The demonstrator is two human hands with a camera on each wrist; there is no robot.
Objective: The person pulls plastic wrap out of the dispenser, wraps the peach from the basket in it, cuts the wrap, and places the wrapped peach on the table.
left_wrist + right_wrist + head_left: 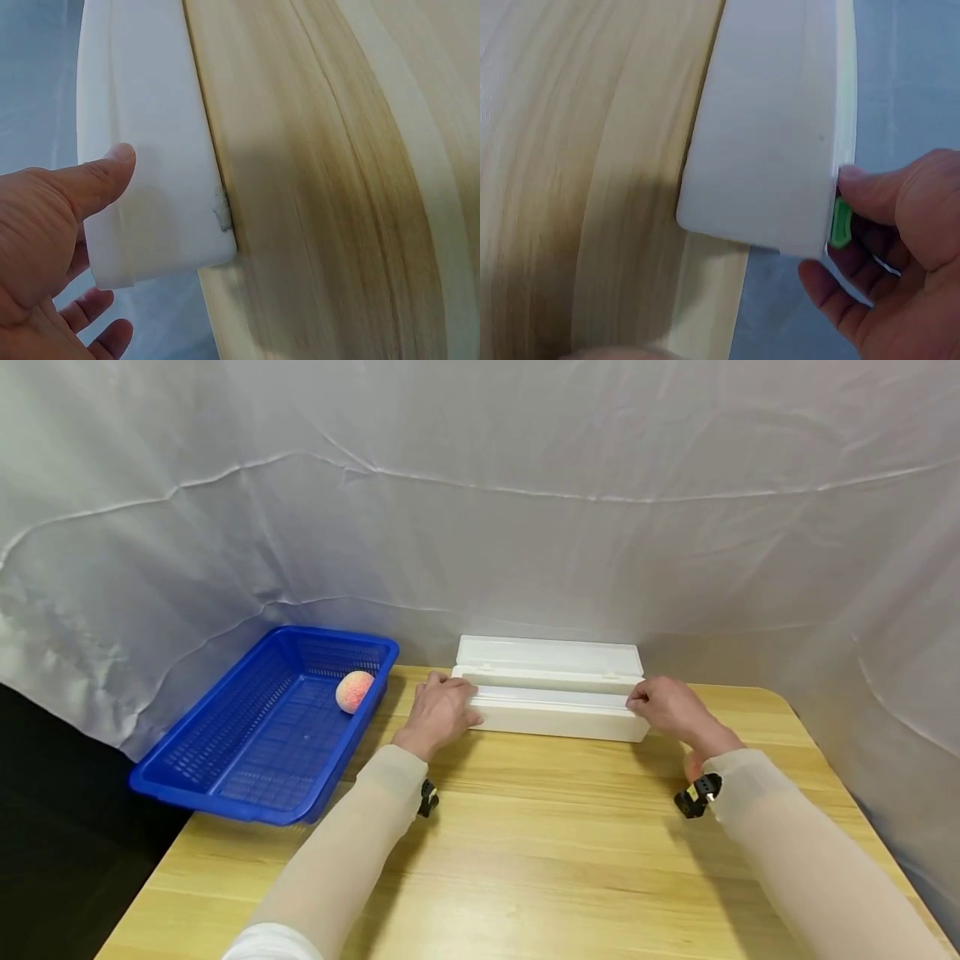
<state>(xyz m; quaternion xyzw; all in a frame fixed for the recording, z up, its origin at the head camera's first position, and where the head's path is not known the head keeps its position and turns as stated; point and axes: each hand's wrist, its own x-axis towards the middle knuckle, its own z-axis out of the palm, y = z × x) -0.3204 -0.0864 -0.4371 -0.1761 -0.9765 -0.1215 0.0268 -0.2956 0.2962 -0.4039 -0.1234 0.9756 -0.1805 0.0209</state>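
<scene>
A long white plastic box [555, 721] lies across the back of the table, its hinged lid [547, 654] tipped back. My left hand [441, 708] holds the box's left end. In the left wrist view, the thumb lies over the box's edge and the other fingers are beyond its end. At the opposite end, my right hand [675, 710] pinches a small green slider [841, 223] at the edge, its thumb touching the white rim. The fingers partly hide the slider.
A blue plastic basket [225, 803] on the left contains a pink-and-cream peach [354, 692]. Another round peach-coloured thing [693, 766] is partly hidden behind the right wrist. A pale cloth [525, 552] hangs behind the wooden table [540, 860].
</scene>
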